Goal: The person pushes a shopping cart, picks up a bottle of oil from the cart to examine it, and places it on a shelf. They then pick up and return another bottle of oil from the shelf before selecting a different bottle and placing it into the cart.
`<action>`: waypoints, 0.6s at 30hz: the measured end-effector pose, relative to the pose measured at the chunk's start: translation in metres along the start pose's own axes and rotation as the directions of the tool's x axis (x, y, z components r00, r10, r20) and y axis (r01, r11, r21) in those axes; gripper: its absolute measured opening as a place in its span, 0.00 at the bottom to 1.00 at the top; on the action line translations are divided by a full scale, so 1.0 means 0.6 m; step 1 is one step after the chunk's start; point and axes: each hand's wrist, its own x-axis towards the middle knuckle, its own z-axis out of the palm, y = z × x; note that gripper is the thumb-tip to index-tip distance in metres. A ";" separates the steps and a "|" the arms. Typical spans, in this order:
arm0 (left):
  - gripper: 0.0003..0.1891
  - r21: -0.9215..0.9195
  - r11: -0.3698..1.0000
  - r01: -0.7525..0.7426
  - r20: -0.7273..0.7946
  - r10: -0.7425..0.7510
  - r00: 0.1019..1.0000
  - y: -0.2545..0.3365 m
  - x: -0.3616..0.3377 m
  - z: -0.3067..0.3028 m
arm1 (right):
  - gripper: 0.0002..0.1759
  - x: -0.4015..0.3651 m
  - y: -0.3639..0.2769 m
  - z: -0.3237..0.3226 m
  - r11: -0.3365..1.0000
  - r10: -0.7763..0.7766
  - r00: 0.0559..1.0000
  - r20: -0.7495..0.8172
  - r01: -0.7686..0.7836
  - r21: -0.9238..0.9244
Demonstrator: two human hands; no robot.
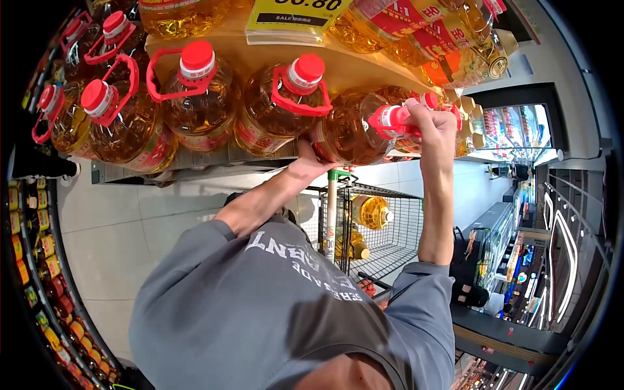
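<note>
A large bottle of golden cooking oil (354, 127) lies tilted, its red cap end toward the right. My right hand (434, 123) is closed around the red handle by its neck. My left hand (308, 162) grips the base end at the left, its fingers partly hidden behind the bottle. Beside it on the display stand an upright oil bottle with a red cap (273, 107) and another oil bottle (200, 97), each with a red loop handle. Below the held bottle is a wire shopping cart (406, 227), with a yellow oil bottle (372, 212) inside.
More oil bottles (123, 123) crowd the display's left end. A yellow price sign (296, 16) hangs above. Stocked shelves (45, 260) line the far left. A person with a black bag (469, 266) is at the right, near a refrigerated case (513, 133).
</note>
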 end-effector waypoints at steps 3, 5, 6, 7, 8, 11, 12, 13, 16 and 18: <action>0.32 -0.076 0.995 0.063 0.043 -0.060 0.997 0.008 -0.008 0.016 | 0.20 0.010 0.036 0.007 0.996 0.074 0.997 0.025 -0.075 0.056; 0.32 -0.173 0.982 0.078 -0.078 -0.092 0.993 0.011 -0.006 0.017 | 0.20 0.013 0.076 0.014 0.996 0.062 0.998 0.030 -0.064 0.067; 0.32 -0.094 0.995 -0.017 -0.197 -0.002 0.980 0.000 -0.003 0.029 | 0.20 0.017 0.073 -0.002 0.994 0.024 0.995 0.097 -0.034 0.104; 0.32 -0.094 0.996 -0.009 -0.212 -0.011 0.977 0.002 0.011 0.016 | 0.19 0.023 0.075 -0.003 0.996 -0.003 0.997 0.083 -0.005 0.091; 0.33 -0.100 0.991 -0.087 -0.290 0.055 0.955 0.010 0.027 -0.009 | 0.19 0.030 0.093 -0.010 0.996 -0.049 0.988 0.143 0.059 -0.065; 0.35 0.033 0.974 -0.225 -0.362 0.222 0.905 0.020 0.069 -0.056 | 0.16 0.049 0.133 -0.013 0.970 -0.186 0.975 0.124 0.203 -0.136; 0.36 0.002 0.971 -0.238 -0.341 0.225 0.913 0.020 0.076 -0.056 | 0.15 0.053 0.140 -0.008 0.978 -0.173 0.979 0.107 0.184 -0.100; 0.36 -0.028 0.967 -0.254 -0.317 0.233 0.919 0.014 0.073 -0.039 | 0.15 0.059 0.148 -0.001 0.984 -0.164 0.982 0.091 0.170 -0.061; 0.37 -0.060 0.966 -0.251 -0.274 0.226 0.935 0.019 0.083 -0.026 | 0.11 0.072 0.171 0.020 0.947 -0.286 0.957 0.055 0.291 -0.136; 0.37 -0.010 0.964 -0.266 -0.266 0.254 0.930 0.018 0.092 -0.032 | 0.13 0.075 0.185 0.025 0.834 -0.470 0.880 0.065 0.467 -0.293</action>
